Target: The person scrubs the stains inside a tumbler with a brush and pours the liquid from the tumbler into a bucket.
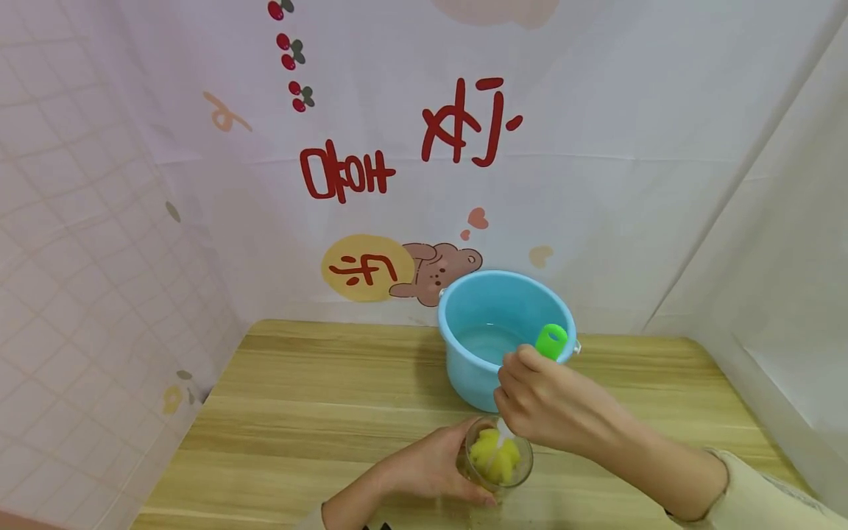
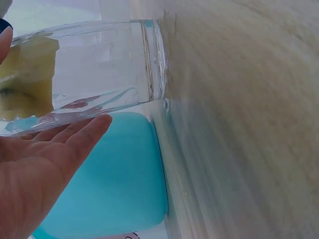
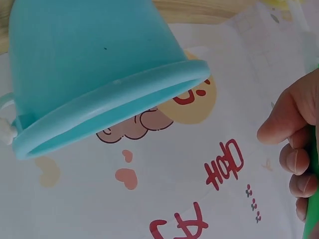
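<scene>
My left hand grips a clear drinking glass from its left side, low at the table's front. In the left wrist view, the glass lies between thumb and fingers, its thick base near the table. A cup brush has its yellow sponge head inside the glass. My right hand holds the brush by its green handle, fingers curled round it above the glass. The white shaft runs down from that fist to the sponge. The right wrist view shows part of the green handle in the hand.
Just behind the hands stands a light blue bucket with water in it. Both are on a wood-grain table. A white printed cloth hangs behind the table, with more cloth along both sides.
</scene>
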Tool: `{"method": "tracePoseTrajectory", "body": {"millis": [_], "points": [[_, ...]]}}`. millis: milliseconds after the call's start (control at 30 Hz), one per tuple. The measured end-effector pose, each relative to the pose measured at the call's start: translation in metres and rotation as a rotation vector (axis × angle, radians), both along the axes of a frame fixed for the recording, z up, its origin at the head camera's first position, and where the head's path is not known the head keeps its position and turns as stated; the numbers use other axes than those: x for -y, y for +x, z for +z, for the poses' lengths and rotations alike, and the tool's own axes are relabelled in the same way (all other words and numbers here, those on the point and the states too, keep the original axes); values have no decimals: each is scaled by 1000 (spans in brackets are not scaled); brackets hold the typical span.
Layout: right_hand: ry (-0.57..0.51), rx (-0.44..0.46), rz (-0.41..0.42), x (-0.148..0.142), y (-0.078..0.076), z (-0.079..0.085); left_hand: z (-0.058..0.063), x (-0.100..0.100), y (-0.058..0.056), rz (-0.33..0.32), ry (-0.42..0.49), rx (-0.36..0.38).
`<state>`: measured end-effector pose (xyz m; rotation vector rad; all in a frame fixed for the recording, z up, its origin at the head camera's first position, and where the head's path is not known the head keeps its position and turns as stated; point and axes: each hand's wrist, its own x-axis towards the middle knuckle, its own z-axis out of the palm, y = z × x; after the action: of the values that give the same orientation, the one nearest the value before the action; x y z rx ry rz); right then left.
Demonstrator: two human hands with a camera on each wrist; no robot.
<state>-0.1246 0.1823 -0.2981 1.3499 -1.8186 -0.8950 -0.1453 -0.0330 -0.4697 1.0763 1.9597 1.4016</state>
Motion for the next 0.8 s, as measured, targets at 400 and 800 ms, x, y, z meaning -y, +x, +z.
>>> {"method": "tracePoseTrajectory", "body": {"millis": [400, 800], "points": [[-166, 173, 2, -9, -40, -12, 1, 1, 4, 7, 13, 58], [-312, 212, 65, -43, -36, -24, 0, 1, 4, 9, -6, 26]]}}
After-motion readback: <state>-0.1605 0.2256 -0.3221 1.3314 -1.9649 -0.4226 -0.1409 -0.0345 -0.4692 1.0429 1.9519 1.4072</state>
